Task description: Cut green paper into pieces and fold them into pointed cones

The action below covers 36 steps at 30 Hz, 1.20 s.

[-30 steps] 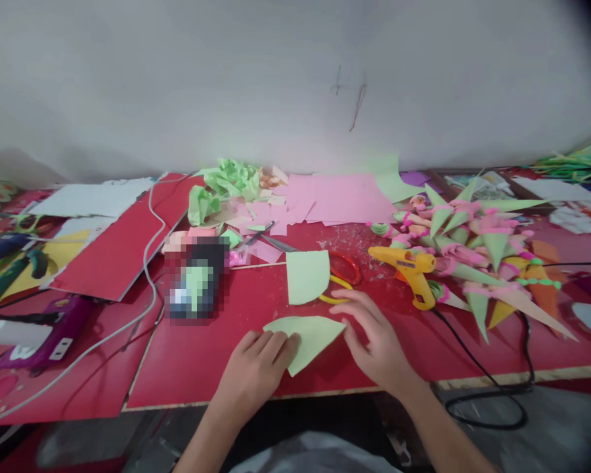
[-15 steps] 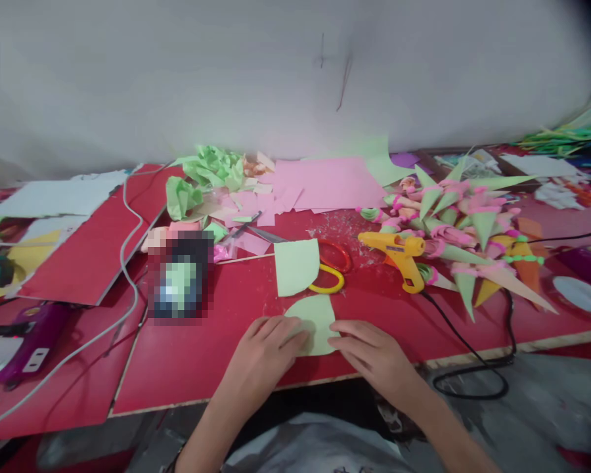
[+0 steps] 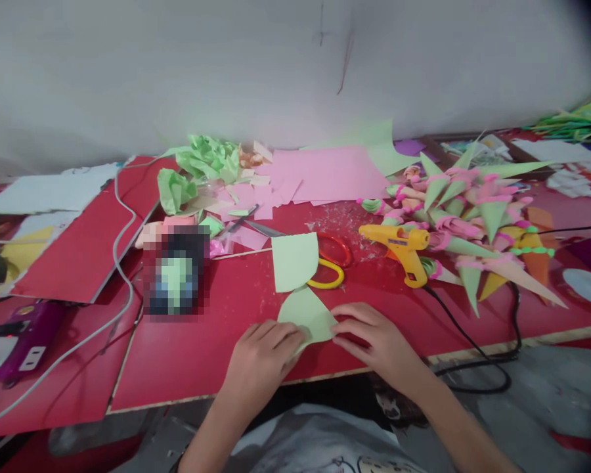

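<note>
Near the table's front edge I hold a pale green paper piece [image 3: 308,314] with a rounded side. My left hand [image 3: 268,351] has its fingers closed on the paper's lower left edge. At the right corner, my right hand [image 3: 369,338] pinches the same sheet between thumb and fingertips. Just beyond lies a second green paper piece [image 3: 295,261], partly covering a pair of scissors [image 3: 331,274] with red and yellow handles. To the right, a yellow glue gun [image 3: 401,249] rests on its side on the red table [image 3: 201,368].
Paper cones [image 3: 473,223] in green, pink and orange are heaped at right. Pink sheets [image 3: 325,174] and crumpled green paper [image 3: 207,161] lie along the wall. A white cable [image 3: 123,249] crosses the left side. The glue gun's black cord [image 3: 463,335] hangs over the front edge.
The held paper has turned, its corner now pointing away from me, and its lower left edge is lifting or curling. My right hand has shifted slightly up with its corner.
</note>
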Tool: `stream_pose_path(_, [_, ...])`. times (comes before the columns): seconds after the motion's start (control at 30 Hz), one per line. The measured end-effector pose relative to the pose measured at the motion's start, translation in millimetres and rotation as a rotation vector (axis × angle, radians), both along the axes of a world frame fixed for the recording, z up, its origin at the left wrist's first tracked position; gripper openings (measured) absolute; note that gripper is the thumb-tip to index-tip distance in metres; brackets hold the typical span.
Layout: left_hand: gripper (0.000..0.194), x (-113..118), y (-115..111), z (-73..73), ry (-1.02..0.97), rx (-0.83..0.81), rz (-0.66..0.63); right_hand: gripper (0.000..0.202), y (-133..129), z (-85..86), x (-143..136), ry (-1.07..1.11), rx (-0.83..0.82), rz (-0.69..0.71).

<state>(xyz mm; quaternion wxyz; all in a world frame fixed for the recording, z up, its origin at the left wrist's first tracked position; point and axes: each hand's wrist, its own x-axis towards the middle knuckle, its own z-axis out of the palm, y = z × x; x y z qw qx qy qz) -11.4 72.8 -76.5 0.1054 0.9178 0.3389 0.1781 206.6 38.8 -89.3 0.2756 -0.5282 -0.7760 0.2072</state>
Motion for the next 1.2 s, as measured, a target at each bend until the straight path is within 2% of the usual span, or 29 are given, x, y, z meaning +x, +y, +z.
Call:
stream_pose_path(0.2, [0.014, -0.2, 3.5, -9.2, -0.123, -0.075, 0.159, 0.01, 4.5, 7.2, -4.7, 0.069, -0.04, -0.048])
stream_pose_path(0.43, [0.016, -1.3, 5.6, -10.9, -0.159, -0.169, 0.284, 0.01, 4.5, 2.6, -12.8, 0.035, -0.036, -0.195])
stream_pose_path(0.63, [0.019, -0.4, 8.0, -11.4, -0.107, -0.156, 0.306, 0.011, 6.0, 3.9, -14.6, -0.025, -0.028, -0.243])
stream_pose_path(0.83, [0.02, 1.1, 9.0, -10.0, -0.095, -0.171, 0.318, 0.004, 4.2, 2.7, -6.9, -0.058, -0.042, -0.247])
stream_pose_path(1.03, [0.022, 0.7, 8.8, -9.3, -0.076, -0.192, 0.317, 0.014, 2.1, 6.8, 0.4, 0.044, -0.046, -0.24])
stream_pose_path(1.13, [0.021, 0.1, 8.8, -8.9, -0.078, -0.196, 0.317, 0.015, 2.3, 10.7, -5.1, 0.141, -0.046, -0.28])
stream_pose_path(1.2, [0.021, 0.3, 8.7, -8.9, -0.077, -0.199, 0.315, 0.011, 3.4, 11.9, -12.1, 0.109, -0.053, -0.263])
